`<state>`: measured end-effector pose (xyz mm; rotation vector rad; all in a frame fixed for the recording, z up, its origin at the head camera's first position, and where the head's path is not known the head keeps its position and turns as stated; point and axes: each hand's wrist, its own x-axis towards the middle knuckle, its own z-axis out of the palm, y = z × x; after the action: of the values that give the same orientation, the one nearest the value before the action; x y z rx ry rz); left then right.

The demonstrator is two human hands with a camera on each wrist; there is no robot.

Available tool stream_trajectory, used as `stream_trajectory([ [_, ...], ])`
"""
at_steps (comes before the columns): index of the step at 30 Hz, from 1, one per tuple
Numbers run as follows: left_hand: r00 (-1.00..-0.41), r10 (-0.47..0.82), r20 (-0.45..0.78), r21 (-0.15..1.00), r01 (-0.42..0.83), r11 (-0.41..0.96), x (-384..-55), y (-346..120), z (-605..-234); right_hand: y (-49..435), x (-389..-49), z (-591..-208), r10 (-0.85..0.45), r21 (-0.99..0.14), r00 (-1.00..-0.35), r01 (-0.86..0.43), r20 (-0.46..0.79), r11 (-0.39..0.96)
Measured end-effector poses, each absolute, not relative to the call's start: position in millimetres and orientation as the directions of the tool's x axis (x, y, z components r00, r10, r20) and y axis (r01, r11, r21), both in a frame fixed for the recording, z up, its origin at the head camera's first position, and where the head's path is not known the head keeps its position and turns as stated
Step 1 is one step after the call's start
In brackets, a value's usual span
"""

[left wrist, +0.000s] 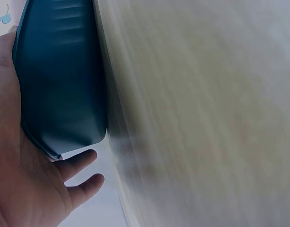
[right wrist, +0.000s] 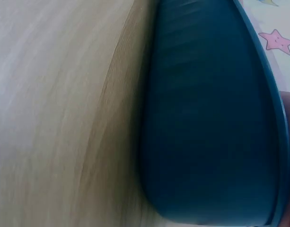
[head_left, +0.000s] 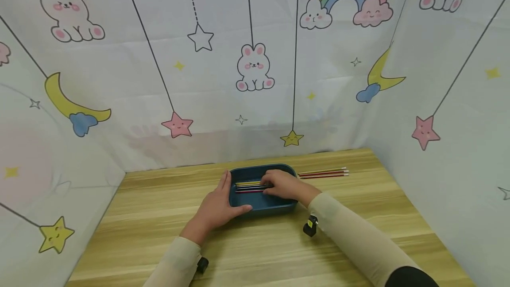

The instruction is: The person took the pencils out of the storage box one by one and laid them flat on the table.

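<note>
Pencils (head_left: 247, 187) in tray (head_left: 264, 202), apart from front rim (head_left: 275, 209).

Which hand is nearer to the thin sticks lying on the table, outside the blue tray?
Right. The right hand is partly inside the tray, left of these sticks; the left hand is farther away, touching the tray's left end.

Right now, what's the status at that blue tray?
Left hand against tray. Right hand inside, at thin sticks. More sticks outside, to the right. Nothing visibly blocking.

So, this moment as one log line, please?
left hand: touches tray; right hand: at sticks inside tray; other sticks: on table beside tray
</note>
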<state>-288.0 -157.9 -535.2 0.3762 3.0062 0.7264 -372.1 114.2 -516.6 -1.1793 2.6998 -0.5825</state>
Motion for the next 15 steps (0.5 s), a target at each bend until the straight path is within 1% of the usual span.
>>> stream_trajectory([
  [10, -0.97, 0.243, 0.028, 0.469, 0.227, 0.854, -286.3, -158.3, -535.0, 103.0, -377.1, -524.4, -0.705, -0.406, -0.709, -0.648, 0.012, 0.645],
  [15, -0.972, 0.233, 0.017, 0.465, 0.214, 0.859, -287.1, -158.6, -535.1, 100.8, -375.9, -524.4, -0.717, -0.387, -0.697, -0.665, 0.011, 0.639],
])
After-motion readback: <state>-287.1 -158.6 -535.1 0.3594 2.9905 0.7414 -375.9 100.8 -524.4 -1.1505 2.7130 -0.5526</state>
